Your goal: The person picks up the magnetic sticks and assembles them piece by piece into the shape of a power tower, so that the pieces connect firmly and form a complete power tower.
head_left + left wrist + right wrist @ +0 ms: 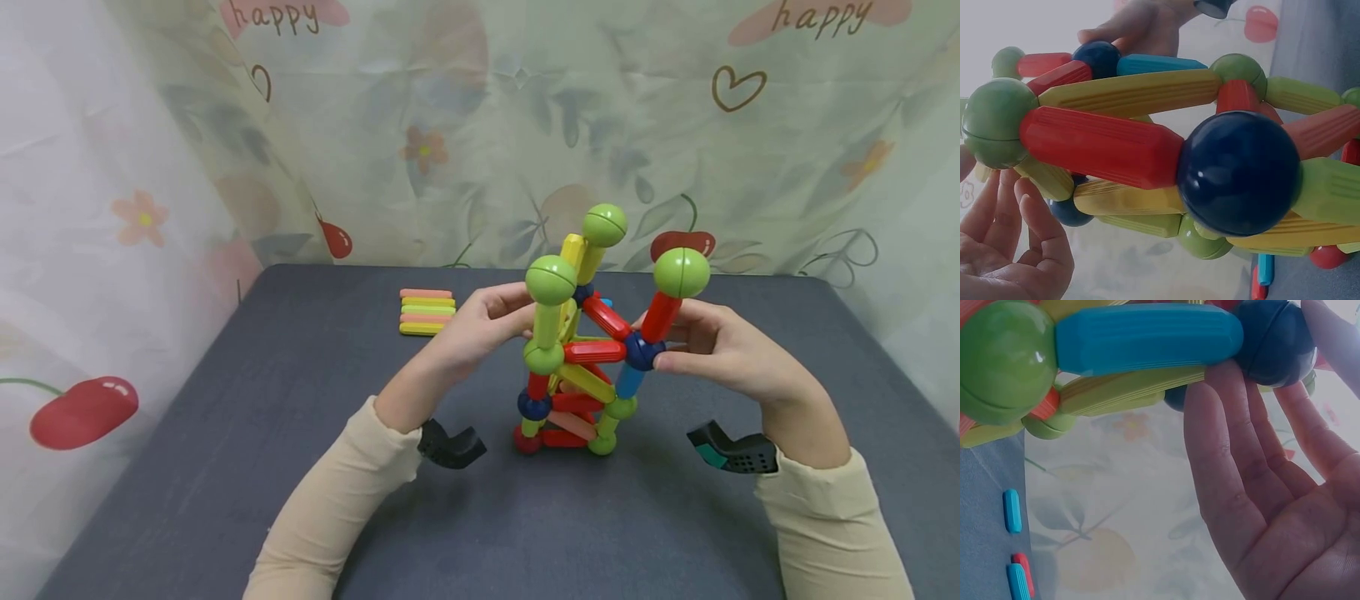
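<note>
A tower of magnetic rods and balls (pixel 585 383) stands on the dark table, right of centre. My left hand (pixel 487 321) pinches a green ball (pixel 999 123) on its left side, with the fingertips under the ball. On the other side, my right hand (pixel 723 350) grips a dark blue ball (pixel 642 351) between thumb and fingers. From that ball a red rod (pixel 662 316) leans up to the right, topped by a green ball (pixel 682 272). Two more green balls cap a light green rod (pixel 547 323) and a yellow rod (pixel 591 262).
Left of the tower, towards the back, lies a row of pink, yellow and light green rods (pixel 427 311). Blue rods (pixel 1013 511) and a red rod (pixel 1025 575) lie on the table behind the tower. A patterned curtain (pixel 480 125) hangs beyond the back edge.
</note>
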`<state>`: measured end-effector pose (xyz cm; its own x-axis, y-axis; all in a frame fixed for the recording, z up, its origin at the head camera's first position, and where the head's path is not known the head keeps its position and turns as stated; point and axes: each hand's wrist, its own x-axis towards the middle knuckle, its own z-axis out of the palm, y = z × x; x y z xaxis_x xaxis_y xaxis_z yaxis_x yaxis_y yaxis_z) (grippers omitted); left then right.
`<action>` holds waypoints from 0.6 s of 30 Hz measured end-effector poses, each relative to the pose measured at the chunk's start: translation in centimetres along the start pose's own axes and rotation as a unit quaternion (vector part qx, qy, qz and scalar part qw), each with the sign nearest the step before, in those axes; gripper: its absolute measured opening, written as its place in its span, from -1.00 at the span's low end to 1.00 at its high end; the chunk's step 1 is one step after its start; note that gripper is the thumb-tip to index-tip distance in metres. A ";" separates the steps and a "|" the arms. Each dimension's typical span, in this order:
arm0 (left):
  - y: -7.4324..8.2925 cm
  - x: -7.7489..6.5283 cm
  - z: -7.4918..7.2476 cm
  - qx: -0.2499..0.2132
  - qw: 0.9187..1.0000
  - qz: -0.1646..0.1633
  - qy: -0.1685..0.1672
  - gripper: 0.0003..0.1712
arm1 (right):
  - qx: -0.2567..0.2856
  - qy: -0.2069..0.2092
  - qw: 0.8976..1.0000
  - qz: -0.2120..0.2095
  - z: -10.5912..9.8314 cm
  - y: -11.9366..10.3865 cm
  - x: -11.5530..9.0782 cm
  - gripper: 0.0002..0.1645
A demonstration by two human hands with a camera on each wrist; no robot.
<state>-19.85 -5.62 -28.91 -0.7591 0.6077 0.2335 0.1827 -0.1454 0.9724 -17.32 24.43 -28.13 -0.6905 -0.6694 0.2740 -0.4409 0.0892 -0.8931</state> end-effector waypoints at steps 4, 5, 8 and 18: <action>0.2 0.0 0.0 -0.001 1.000 -0.006 -0.007 -0.56 | -0.012 0.006 1.000 0.008 0.0 -0.1 0.0 -0.43; 0.3 0.1 0.0 -0.001 1.000 -0.008 -0.009 -0.59 | -0.016 0.007 1.000 0.009 0.0 -0.1 0.0 -0.42; 0.3 0.2 -0.1 -0.004 1.000 -0.011 -0.016 -0.58 | -0.016 0.008 1.000 0.011 0.0 -0.1 0.0 -0.41; -0.3 0.7 -0.4 -0.016 0.999 -0.005 -0.039 -0.10 | -0.050 0.011 0.999 0.014 0.4 -0.3 0.0 -0.37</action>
<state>-20.72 -5.48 -29.03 -0.7091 0.6684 0.2245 0.1547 -0.1631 0.9744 -16.96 24.15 -28.01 -0.7158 -0.6491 0.2574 -0.4748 0.1821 -0.8610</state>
